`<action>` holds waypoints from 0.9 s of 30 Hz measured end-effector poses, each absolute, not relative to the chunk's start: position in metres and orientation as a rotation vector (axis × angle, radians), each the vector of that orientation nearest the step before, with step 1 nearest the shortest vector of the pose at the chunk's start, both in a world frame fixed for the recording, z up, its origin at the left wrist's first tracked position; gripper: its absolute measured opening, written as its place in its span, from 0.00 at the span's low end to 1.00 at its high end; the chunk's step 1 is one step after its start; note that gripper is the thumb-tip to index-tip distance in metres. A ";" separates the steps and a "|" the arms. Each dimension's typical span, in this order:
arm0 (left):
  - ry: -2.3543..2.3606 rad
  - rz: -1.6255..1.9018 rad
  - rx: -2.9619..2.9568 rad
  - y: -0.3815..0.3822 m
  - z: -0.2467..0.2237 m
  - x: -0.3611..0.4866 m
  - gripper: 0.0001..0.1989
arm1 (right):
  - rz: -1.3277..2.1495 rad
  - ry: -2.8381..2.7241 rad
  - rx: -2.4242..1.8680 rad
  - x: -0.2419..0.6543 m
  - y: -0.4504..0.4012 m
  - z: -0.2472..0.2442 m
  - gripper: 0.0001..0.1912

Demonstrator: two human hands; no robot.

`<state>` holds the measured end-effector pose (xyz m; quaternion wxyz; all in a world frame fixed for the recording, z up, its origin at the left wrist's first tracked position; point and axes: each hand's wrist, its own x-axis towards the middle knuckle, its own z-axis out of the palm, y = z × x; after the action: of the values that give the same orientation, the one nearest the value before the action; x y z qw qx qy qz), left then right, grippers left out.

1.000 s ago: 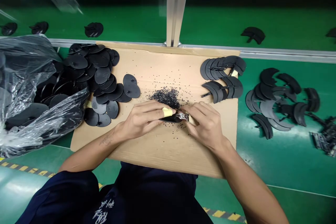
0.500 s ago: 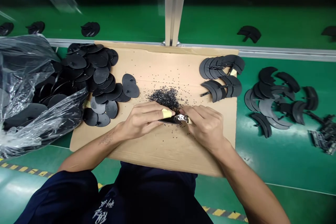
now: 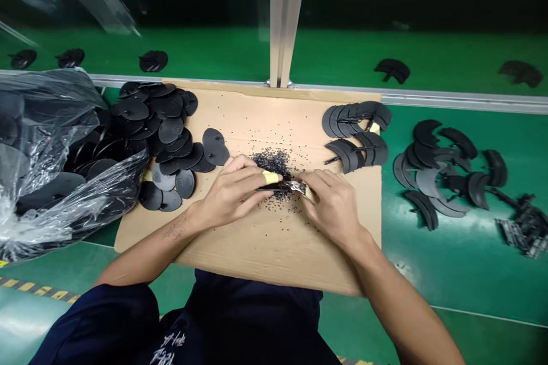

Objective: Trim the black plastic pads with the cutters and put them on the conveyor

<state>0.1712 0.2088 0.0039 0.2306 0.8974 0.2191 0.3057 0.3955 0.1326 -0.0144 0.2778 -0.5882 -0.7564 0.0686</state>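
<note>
My left hand point(image 3: 240, 188), with yellow tape round a finger, pinches a thin black disc point(image 3: 274, 187) seen nearly edge-on. My right hand point(image 3: 331, 199) is closed round small cutters point(image 3: 297, 186), whose metal jaws meet the disc's right end. Just beyond my fingers lies a heap of tiny black bits point(image 3: 272, 161), scattered over the cardboard sheet point(image 3: 257, 245). The bits also lie under and around the disc. Most of the cutters' handles are hidden by my right hand.
Black oval discs point(image 3: 171, 131) pile up at the left beside a clear plastic bag point(image 3: 51, 182). Curved black parts stand in rows point(image 3: 342, 120) on the cardboard's right and loosely point(image 3: 440, 171) on the green table point(image 3: 449, 268). A metal post point(image 3: 286, 23) rises behind.
The disc is tilted more edge-on, and the cutters have shifted slightly against it. My right hand's grip looks a little looser. The whole view has shifted slightly.
</note>
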 end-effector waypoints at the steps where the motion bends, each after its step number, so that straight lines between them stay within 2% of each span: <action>1: 0.632 0.878 2.386 0.208 0.004 0.171 0.11 | 0.311 -1.959 -1.552 0.396 0.133 -0.014 0.11; 4: 0.729 0.903 2.122 0.202 0.004 0.172 0.10 | 0.568 -1.801 -1.432 0.394 0.130 -0.012 0.12; 6: 0.763 0.871 2.029 0.196 0.001 0.172 0.09 | 0.568 -1.817 -1.375 0.392 0.125 -0.013 0.10; 7: 0.753 0.862 2.044 0.194 -0.001 0.172 0.09 | 0.518 -1.857 -1.372 0.391 0.123 -0.015 0.08; 11: 0.622 0.906 2.419 0.194 -0.015 0.169 0.10 | 0.139 -2.126 -1.421 0.390 0.115 -0.022 0.11; 14: 0.589 0.869 2.656 0.197 -0.020 0.168 0.12 | -0.001 -2.196 -1.421 0.387 0.111 -0.021 0.11; 21: 0.640 0.937 2.574 0.200 -0.023 0.169 0.14 | 0.201 -1.934 -1.473 0.388 0.111 -0.020 0.13; 27: 0.625 1.077 2.491 0.199 -0.022 0.173 0.14 | 0.281 -1.794 -1.488 0.388 0.113 -0.013 0.07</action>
<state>0.1732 0.1989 -0.0223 0.1774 0.8803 0.2209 0.3806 0.3877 0.1133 -0.0125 0.3868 -0.5845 -0.7047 0.1104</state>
